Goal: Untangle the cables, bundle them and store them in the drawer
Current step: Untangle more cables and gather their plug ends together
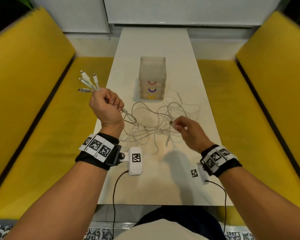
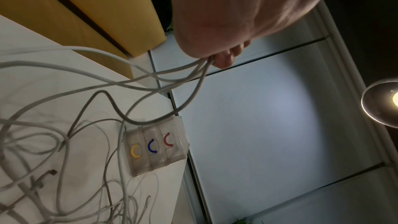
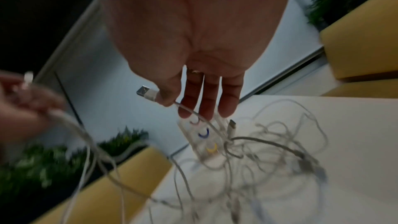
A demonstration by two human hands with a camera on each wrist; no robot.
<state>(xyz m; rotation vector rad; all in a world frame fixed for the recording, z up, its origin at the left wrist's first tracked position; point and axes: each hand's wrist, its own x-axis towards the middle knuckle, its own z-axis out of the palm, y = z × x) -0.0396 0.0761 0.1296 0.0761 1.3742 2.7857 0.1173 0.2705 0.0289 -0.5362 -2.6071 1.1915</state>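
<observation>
A tangle of white cables lies on the white table in front of a clear drawer box with red, blue and yellow handles, all drawers shut. My left hand, raised over the table's left edge, grips several cables in a fist; their plug ends fan out above it. My right hand hovers over the tangle and pinches a USB plug between thumb and forefinger, the other fingers straight. The drawer box shows behind the cables in both wrist views.
Yellow benches flank the narrow table on both sides. A white wall panel closes the far end. A lit lamp hangs at the right in the left wrist view. Plants stand behind the benches.
</observation>
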